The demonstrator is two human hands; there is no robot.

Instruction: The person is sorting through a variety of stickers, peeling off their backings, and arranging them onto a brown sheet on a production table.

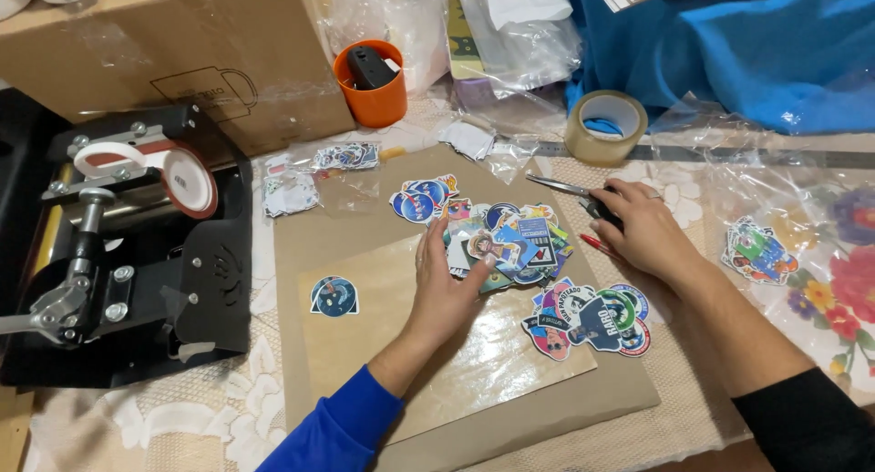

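Sorting step: left hand open, flat against pile of colourful die-cut paper stickers; right hand grips black-handled scissors. Next likely needs single-sticker pick.

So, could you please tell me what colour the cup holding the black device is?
The cup is orange, seen clearly in the head view, behind the stickers.

A loose pile of colourful cut-out stickers is spread flat on brown card; black-handled scissors lie just beside it.
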